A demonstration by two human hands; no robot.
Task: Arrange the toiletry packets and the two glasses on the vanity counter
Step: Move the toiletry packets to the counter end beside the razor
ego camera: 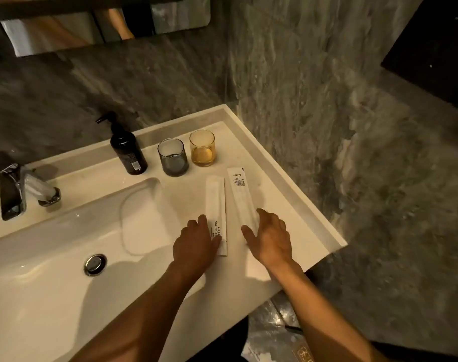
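Note:
Two long white toiletry packets lie side by side on the white vanity counter (282,194), to the right of the basin. My left hand (195,241) rests on the near end of the left packet (216,202), thumb and fingers on its edges. My right hand (271,237) lies over the near end of the right packet (241,190), fingers spread. Behind the packets a grey glass (173,158) and an amber glass (202,148) stand upright next to each other, near the back rim.
A black pump bottle (127,150) stands left of the grey glass. The basin (65,257) with its drain (95,264) fills the left, and a chrome tap (26,190) sits behind it. Stone wall closes the back and right sides; a mirror (92,22) hangs above.

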